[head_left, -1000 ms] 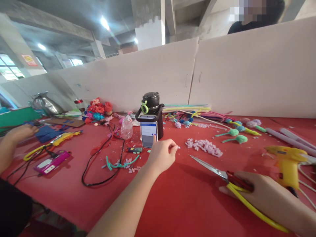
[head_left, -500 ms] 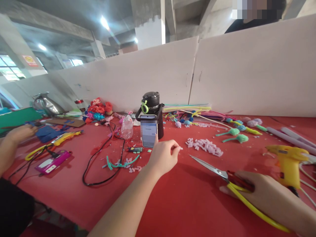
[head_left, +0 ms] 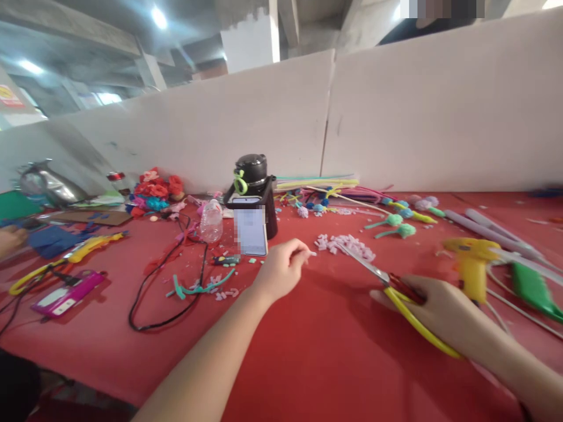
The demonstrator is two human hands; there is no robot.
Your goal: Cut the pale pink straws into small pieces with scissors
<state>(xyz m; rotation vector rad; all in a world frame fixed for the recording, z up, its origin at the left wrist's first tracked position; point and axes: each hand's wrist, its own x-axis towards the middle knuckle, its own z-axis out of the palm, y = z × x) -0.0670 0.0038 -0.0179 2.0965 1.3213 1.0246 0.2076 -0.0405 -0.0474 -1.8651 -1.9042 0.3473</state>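
Observation:
My left hand (head_left: pixel 281 268) is in the middle, thumb and finger pinched on a small pale lilac piece (head_left: pixel 313 254) that juts out to the right. Just beyond it lies a pile of short lilac cut pieces (head_left: pixel 334 241). On the right, my right hand (head_left: pixel 440 305) is wrapped around the handles of a pair of scissors (head_left: pixel 367 265) with yellow and red grips. Their blades look closed, and the tips reach to the pile's near edge. Behind my left hand, a phone (head_left: pixel 255 231) leans against a black bottle (head_left: pixel 269 214).
A yellow glue gun (head_left: pixel 474 264) and a green tool (head_left: pixel 530 290) are at right. Fuzzy stems (head_left: pixel 316 183) lie at the back wall. Left stand a plastic bottle (head_left: pixel 212 221), a black cord (head_left: pixel 136 310) and a magenta power strip (head_left: pixel 68 296). Another person's hand (head_left: pixel 12 241) is at far left.
The view has swung to the right. My left index finger, which was stretched up at the phone screen, is now folded in. The scissor tips have moved closer to the lilac pile.

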